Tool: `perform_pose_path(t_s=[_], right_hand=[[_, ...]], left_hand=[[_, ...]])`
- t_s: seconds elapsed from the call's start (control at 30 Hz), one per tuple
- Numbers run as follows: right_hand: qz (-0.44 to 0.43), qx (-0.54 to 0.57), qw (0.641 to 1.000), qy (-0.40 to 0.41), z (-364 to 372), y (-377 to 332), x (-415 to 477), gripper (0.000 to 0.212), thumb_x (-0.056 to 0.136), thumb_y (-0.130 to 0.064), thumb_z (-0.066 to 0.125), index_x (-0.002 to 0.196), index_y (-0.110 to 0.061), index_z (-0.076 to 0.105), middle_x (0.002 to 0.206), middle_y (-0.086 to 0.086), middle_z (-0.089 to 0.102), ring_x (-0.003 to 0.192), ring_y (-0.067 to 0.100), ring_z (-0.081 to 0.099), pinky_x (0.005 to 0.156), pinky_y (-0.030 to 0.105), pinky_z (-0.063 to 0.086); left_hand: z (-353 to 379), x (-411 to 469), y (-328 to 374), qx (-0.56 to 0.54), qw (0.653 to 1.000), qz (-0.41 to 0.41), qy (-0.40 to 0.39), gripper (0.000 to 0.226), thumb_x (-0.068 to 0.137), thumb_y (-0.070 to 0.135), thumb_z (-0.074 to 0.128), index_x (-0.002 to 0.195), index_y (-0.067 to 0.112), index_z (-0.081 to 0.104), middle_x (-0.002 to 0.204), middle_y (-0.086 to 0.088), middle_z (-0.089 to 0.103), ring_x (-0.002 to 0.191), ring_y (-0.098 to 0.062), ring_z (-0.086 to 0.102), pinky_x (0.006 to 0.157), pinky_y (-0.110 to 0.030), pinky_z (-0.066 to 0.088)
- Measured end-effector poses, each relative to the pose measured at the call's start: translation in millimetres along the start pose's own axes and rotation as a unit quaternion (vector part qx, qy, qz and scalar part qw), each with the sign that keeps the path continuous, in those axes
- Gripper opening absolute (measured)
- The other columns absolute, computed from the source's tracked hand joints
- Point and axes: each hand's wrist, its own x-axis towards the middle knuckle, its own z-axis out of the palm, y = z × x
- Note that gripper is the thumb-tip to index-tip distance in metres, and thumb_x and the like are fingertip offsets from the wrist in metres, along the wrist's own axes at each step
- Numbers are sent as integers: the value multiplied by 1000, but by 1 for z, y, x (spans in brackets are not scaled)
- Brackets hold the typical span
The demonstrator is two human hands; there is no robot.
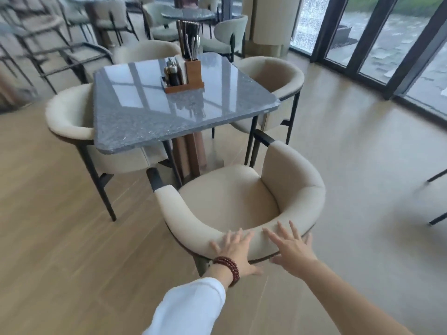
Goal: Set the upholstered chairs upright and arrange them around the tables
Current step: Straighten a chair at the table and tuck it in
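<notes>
Left hand (233,250) and right hand (291,249), fingers spread, press flat on the upright chair's (229,197) curved back, the surface (169,105) beyond them.

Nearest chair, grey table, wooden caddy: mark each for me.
Nearest chair (227,197), head view, seat cushion.
Grey table (135,110), head view, bare tabletop.
Wooden caddy (193,72), head view, tall box front.

The floor has two finishes: wood-grain planks (60,238) on the left, pale smooth flooring (362,177) on the right; tall windows (338,27) in dark frames (417,56) line the right side and let in daylight; grey paving (396,37) lies outside; a cream pillar (268,20) stands beside them; blurred dark metal stool frames (48,52) crowd the far left.
</notes>
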Motion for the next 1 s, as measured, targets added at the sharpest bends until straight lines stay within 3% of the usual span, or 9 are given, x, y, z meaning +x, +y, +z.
perform_pose_path(t_s=[0.07, 0.2, 0.37, 1.0], right_hand=[[-14, -9, 1000, 23, 6, 11, 8, 78, 93, -47, 53, 149, -49, -1, 161, 3, -16, 146, 33, -19, 112, 66, 8], [-39, -26, 997, 66, 20, 22, 21, 81, 92, -49, 54, 147, -52, -6, 160, 10, -19, 144, 41, -19, 111, 63, 14], [-55, -24, 995, 78, 32, 28, 34, 80, 93, -47, 54, 148, -51, -4, 158, 16, -21, 141, 47, -23, 109, 70, 13], [-69, 45, 993, 85, -33, -21, 156, 72, 94, -35, 57, 149, -45, 11, 158, 17, -13, 139, 50, -23, 104, 75, 9]], left_hand=[[11, 4, 8, 49, 998, -27, 7, 102, 74, 57, 68, 147, 44, -2, 160, 5, -4, 147, -29, -7, 100, -78, -1], [30, 4, 11, 107, 989, -80, 64, 77, 95, 42, 48, 143, 51, -12, 160, 0, -14, 145, -35, -15, 95, -81, -6], [46, 6, 6, 150, 980, -57, 118, 72, 98, 39, 40, 140, 50, -19, 159, -7, -13, 143, -42, -14, 89, -83, -8], [-54, 103, -61, 146, 980, -72, 116, 69, 98, 35, 43, 141, 54, -7, 160, -1, -1, 146, -32, -7, 100, -75, 1]])
